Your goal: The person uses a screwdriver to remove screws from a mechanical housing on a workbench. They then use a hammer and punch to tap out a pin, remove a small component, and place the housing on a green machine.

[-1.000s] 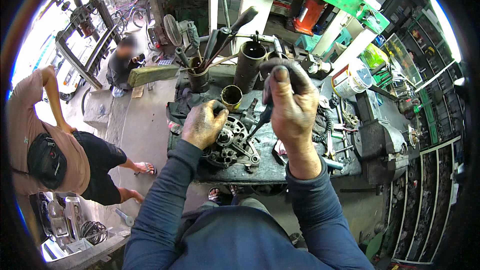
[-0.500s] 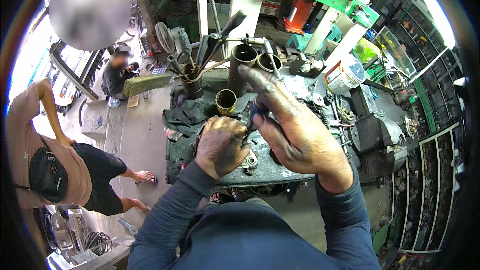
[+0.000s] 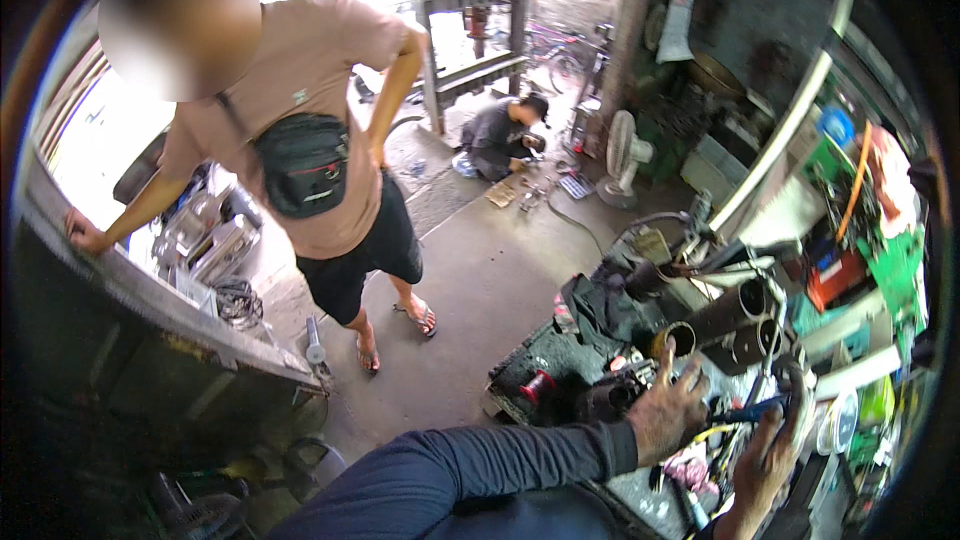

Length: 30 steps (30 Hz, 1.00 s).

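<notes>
My left hand (image 3: pixel 668 418) is over the cluttered workbench, its fingers spread and apart with nothing seen in them. To its right, my right hand (image 3: pixel 768 455) has its thumb and fingers about a tool with a blue handle (image 3: pixel 748 411); the tool's working end cannot be made out. Just left of my left hand lies a dark round metal part (image 3: pixel 605 402). Beyond the fingertips stands a small can with a yellowish rim (image 3: pixel 677 340). Two dark metal cylinders (image 3: pixel 735 312) are farther right. A pinkish rag (image 3: pixel 690 467) lies between my hands, nearer me.
A dark cloth (image 3: pixel 605 310) and a red spool (image 3: pixel 538 385) lie on the bench (image 3: pixel 515 380). At left stands a person with a black chest bag (image 3: pixel 305 165). Another person (image 3: pixel 505 140) crouches on the floor near a fan (image 3: pixel 622 160). A green rack (image 3: pixel 895 285) is at right.
The view has swung left, bringing the standing person and floor closer to the middle. My left hand has come off the metal parts and its fingers have spread. The blue handle stays at my right hand.
</notes>
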{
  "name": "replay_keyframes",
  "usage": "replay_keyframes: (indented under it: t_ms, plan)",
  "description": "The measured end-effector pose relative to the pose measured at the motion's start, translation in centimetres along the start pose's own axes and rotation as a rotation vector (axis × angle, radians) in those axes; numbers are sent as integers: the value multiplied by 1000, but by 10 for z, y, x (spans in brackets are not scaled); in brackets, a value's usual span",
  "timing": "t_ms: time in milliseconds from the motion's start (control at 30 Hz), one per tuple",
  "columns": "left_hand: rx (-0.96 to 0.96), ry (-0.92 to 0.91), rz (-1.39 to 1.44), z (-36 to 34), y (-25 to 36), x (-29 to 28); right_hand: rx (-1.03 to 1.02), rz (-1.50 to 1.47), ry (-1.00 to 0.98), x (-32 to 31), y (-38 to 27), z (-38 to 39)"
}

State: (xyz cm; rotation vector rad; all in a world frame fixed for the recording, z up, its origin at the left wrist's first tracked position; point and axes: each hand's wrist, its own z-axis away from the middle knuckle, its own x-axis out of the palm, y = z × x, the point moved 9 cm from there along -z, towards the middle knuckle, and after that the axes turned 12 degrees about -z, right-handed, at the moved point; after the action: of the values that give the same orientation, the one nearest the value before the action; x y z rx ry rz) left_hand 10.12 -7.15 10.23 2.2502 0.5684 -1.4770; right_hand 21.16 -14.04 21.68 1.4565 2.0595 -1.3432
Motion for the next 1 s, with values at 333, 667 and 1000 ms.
replay_keyframes:
  t_ms: [333,667,1000]
  plan:
    - [-23,75,73,9,10,42,82,-527,-85,8,6,0]
    - [-13,100,99,9,7,32,44,-772,-178,17,-4,8]
    - [-11,-27,24,8,5,25,-123,-204,-198,11,-32,3]
